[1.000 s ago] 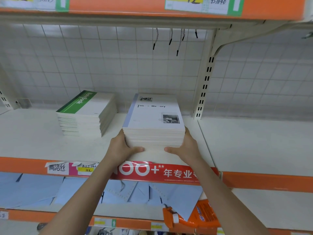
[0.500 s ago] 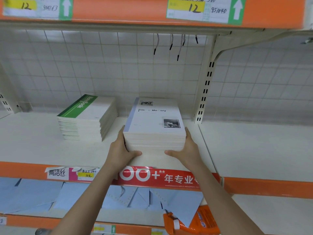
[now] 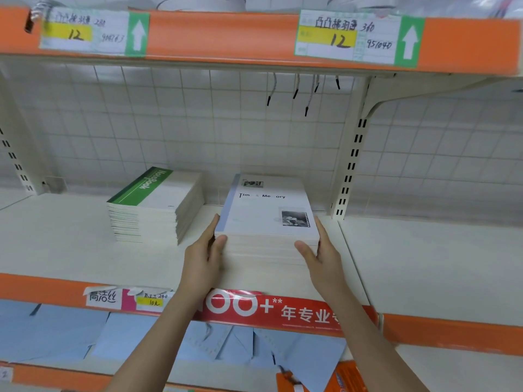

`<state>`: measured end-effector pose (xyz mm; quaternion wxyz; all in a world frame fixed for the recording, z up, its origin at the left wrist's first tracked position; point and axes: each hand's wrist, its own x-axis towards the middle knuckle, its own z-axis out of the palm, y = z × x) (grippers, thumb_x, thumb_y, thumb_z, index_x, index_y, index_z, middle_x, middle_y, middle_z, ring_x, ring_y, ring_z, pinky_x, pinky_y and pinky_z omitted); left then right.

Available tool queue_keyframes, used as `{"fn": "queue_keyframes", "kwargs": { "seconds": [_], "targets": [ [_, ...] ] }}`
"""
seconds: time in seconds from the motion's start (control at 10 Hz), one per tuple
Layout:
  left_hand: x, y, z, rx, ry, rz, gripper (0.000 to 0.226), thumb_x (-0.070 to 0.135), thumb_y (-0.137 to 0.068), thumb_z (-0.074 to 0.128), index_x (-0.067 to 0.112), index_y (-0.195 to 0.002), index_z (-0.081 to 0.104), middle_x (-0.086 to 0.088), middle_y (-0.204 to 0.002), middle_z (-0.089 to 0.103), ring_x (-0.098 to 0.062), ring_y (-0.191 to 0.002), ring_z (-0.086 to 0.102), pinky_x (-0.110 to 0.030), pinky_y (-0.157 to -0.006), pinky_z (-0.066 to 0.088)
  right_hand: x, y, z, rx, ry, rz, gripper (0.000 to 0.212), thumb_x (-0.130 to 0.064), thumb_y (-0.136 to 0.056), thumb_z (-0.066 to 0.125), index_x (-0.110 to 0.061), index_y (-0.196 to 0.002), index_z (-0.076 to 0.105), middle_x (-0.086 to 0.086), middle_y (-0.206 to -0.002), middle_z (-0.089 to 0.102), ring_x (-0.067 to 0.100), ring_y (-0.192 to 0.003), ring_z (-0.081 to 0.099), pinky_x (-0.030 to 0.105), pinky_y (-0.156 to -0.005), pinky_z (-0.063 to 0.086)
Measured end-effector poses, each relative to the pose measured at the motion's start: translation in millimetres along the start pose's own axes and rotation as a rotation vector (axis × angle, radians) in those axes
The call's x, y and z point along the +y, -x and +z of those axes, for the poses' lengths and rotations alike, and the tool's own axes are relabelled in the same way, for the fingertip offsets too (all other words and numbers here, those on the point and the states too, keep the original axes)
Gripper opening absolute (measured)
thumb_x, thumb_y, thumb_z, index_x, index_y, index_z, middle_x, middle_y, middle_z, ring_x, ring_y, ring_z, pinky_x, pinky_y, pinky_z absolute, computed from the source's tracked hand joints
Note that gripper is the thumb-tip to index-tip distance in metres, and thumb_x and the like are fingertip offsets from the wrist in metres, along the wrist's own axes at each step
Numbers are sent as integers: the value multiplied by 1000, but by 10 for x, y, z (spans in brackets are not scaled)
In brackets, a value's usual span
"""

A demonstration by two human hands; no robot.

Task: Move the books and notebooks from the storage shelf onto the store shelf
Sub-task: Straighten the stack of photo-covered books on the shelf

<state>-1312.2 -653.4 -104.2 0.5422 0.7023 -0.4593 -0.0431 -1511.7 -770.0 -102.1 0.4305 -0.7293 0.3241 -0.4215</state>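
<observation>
While both hands were wrapped under it a second ago, the white notebook stack [image 3: 268, 222] now rests deeper on the store shelf [image 3: 70, 250]. The left hand [image 3: 202, 256] and right hand [image 3: 322, 256] press its sides with straightened fingers, so placement looks nearly finished.

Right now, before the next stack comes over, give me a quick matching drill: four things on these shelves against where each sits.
Things:
1. green-striped notebook stack
2. Time & Memory stack
3. blue envelopes
4. price tags marked 12

Places:
A. shelf below
B. between the left hand and right hand
C. upper shelf edge
D. left of the held stack

Pairs: 1-D, 2-B, 3-A, 4-C
</observation>
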Motion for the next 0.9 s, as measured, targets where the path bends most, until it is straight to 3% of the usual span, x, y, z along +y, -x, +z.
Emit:
{"fn": "queue_keyframes", "kwargs": {
  "seconds": [0.1, 0.2, 0.3, 0.4, 0.5, 0.6, 0.7, 0.8, 0.9],
  "targets": [
    [15, 7, 6, -11, 5, -2, 48, 33, -100, 41, 28, -146, 30, -14, -73, 59, -22, -68, 53, -21, -61, 40, 5, 8, 1, -6, 41, 6, 68, -32, -94, 54, -28, -151, 17, -17, -143, 38, -1, -130, 35, 15, -103, 29],
    [59, 42, -20, -37, 65, -29, 53, 51, -94, 40, 36, -144, 28, -10, -75, 59, -19, -70, 55, -27, -65, 44, -5, 31, 1, -14, 45, 0, 70, -38, -91, 54, -28, -151, 18, -12, -147, 39, 4, -133, 37, 23, -110, 31],
    [69, 31, -41, -46, 139, -60, 47, 47, -97, 41, 36, -142, 37, 3, -99, 68, -8, -87, 59, -15, -70, 43, -33, 35, 5, -1, 74, 36, 71, -48, -89, 47, -29, -151, 19, -12, -127, 55, 3, -114, 51, 28, -104, 42],
    [74, 0, -50, -36, 87, -67, 44, 34, -100, 40, 26, -143, 40, -5, -116, 67, -16, -102, 61, -7, -68, 40, -23, 24, 8, 33, 131, 54, 68, -50, -90, 41, -27, -151, 20, -19, -71, 42, -7, -64, 39, 11, -68, 40],
    [104, -35, -83, -51, 70, -58, 44, 32, -100, 39, 25, -143, 41, -5, -122, 65, -19, -106, 60, -11, -71, 40, -95, 9, -9, 12, 195, 70, 58, -38, -98, 42, -26, -151, 21, -18, -83, 52, -9, -69, 43, 11, -72, 38],
    [158, -38, -137, -100, 33, -6, 40, 31, -101, 37, 27, -141, 41, 5, -114, 66, -3, -89, 58, -5, -66, 38, -186, -2, -92, -49, 234, 90, 61, -42, -96, 45, -27, -151, 21, -6, -133, 53, -7, -88, 47, 25, -94, 39],
    [176, -49, -230, -213, -40, 10, 47, 36, -100, 37, 18, -143, 36, -4, -131, 58, -15, -109, 58, -13, -83, 40, -312, 60, -156, -70, 288, 147, 72, -40, -95, 50, -18, -153, 13, -1, -155, 26, 15, -135, 38, 34, -115, 26],
    [218, -11, -447, -335, -228, -31, 55, 35, -100, 39, 8, -147, 28, -9, -147, 41, -24, -133, 41, -28, -104, 33, -409, 220, -90, -21, 430, 148, 80, -38, -94, 53, -12, -153, 5, 2, -159, 14, 19, -145, 20, 33, -118, 18],
    [164, 79, -804, -432, -476, 5, 54, 36, -100, 38, 10, -147, 29, -10, -148, 40, -24, -133, 40, -29, -105, 32, -447, 474, 50, -7, 582, 159, 81, -40, -94, 52, -10, -153, 3, 5, -159, 14, 19, -144, 21, 29, -115, 19]
  ]
}}
